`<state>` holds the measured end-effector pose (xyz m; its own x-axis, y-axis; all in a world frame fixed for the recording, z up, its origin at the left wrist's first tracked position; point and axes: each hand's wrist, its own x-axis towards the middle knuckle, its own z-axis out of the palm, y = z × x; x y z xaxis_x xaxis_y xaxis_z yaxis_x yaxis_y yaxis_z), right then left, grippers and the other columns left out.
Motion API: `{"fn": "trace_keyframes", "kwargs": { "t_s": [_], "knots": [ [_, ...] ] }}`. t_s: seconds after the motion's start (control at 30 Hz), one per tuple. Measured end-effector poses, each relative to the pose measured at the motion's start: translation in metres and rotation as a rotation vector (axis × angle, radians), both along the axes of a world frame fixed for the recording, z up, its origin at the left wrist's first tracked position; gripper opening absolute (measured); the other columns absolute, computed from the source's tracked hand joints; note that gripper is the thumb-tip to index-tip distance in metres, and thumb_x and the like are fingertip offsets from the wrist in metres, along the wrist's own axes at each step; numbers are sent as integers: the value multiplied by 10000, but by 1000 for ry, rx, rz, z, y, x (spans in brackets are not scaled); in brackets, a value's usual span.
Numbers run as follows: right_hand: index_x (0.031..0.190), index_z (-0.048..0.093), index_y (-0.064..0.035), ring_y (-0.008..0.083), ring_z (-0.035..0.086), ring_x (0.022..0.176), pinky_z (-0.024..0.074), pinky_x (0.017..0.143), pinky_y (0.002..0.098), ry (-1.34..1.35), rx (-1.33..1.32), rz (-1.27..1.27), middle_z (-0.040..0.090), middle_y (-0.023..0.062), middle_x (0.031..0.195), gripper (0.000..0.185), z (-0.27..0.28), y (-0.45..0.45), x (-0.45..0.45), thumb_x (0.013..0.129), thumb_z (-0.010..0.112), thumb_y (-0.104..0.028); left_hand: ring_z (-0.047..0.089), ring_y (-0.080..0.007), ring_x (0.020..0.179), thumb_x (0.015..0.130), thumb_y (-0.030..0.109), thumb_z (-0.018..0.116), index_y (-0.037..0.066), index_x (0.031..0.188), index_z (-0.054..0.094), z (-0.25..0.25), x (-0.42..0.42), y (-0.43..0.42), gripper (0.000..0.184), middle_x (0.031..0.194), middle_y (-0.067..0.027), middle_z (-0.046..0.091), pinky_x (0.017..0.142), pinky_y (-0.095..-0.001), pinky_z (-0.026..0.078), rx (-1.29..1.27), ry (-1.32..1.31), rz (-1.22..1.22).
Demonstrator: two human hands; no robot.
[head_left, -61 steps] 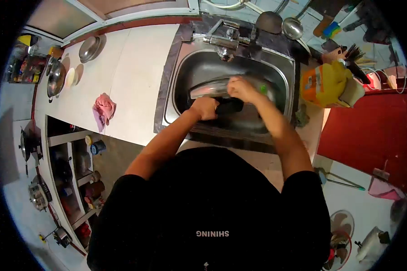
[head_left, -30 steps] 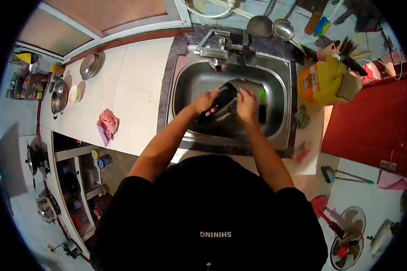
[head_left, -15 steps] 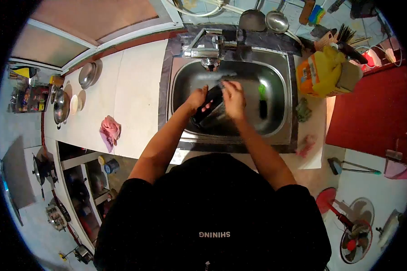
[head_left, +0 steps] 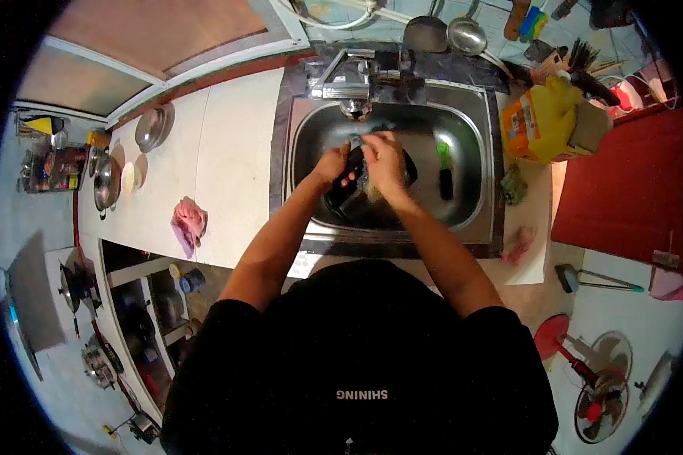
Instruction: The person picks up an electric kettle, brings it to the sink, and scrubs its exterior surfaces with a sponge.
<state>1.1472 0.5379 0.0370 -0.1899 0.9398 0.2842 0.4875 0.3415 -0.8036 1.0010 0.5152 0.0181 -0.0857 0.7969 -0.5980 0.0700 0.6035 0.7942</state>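
Over the steel sink, my left hand grips the edge of a black pan-like vessel, with the thumb on one side and fingertips showing on the other. The vessel is tilted and partly covered by my hands, so its exact kind is unclear. My right hand presses against it with bent, closed fingers. A small greyish patch shows at those fingertips; I cannot make out what it is. Right of the vessel, a brush with a green handle lies on the sink floor. Above the sink's back edge stands the metal faucet.
A pink cloth and a metal bowl are on the left counter. To the sink's right stand a yellow bag and a green scouring pad. A ladle hangs behind; a fan is at lower right.
The black vessel has turned, so more of its rounded side shows to the right of my right hand. My right hand has shifted slightly left across it; my left hand keeps its grip.
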Motion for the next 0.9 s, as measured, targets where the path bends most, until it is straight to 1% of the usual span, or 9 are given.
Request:
{"fn": "trace_keyframes", "kwargs": {
  "t_s": [0.23,0.33,0.43,0.53,0.57,0.67,0.73,0.87,0.9],
  "knots": [
    [1032,658,-108,308,547,848,454,746,380,-138,-67,86,574,102,987,237,-14,13,10,816,561,-97,503,-162,415,905,618,272,5,830,593,-3,-14,4,696,596,-94,582,359,-284,376,-157,-250,-50],
    [962,629,-63,303,528,926,464,762,390,-164,83,344,565,101,989,179,20,-19,3,845,570,-185,617,-230,646,757,809,236,-60,982,581,-4,-13,6,962,813,-176,637,556,-296,528,-56,-382,199],
    [933,665,-57,295,537,897,466,752,380,-141,-47,165,583,108,939,159,4,14,9,811,582,-115,636,-273,713,707,855,175,-77,1024,572,-12,-34,2,1061,895,-208,641,686,-342,546,-151,-787,-17],
    [961,656,-88,294,537,921,465,771,386,-400,121,164,566,98,998,179,14,10,5,825,559,-154,640,-288,793,689,868,147,-75,1058,561,-18,-34,-4,1094,984,-211,629,755,-365,532,-11,-789,62],
    [977,652,-111,289,517,960,451,815,400,-111,-295,247,535,78,1067,191,22,-8,-6,831,561,-193,638,-285,820,690,868,147,-70,1068,561,-19,-35,-2,1092,998,-203,628,777,-366,526,48,-791,84],
    [990,650,-121,295,513,984,444,838,406,-309,80,558,531,98,1070,192,34,-32,-13,830,565,-187,597,-264,979,691,866,177,-38,1137,533,-7,-35,-6,1068,1050,-155,626,867,-382,476,43,-576,186],
    [973,659,-106,276,530,924,451,784,386,-128,-167,322,556,90,1008,181,-9,9,-9,821,575,-157,588,-272,1022,698,860,205,-21,1174,510,-30,-40,-3,1047,1100,-139,615,878,-401,468,99,-854,261],
    [963,652,-80,295,532,902,445,756,394,-417,170,100,572,117,975,178,-3,18,0,801,595,-126,608,-289,963,705,856,208,-23,1170,510,-18,-46,-16,1039,1095,-135,610,844,-371,483,58,-958,38],
    [963,656,-96,282,508,965,479,763,394,-255,-191,122,545,114,978,175,42,-9,-16,833,546,-140,615,-297,928,708,853,209,-33,1157,514,-12,-43,-12,1040,1056,-145,617,829,-372,490,71,-819,120]
  ]
}}
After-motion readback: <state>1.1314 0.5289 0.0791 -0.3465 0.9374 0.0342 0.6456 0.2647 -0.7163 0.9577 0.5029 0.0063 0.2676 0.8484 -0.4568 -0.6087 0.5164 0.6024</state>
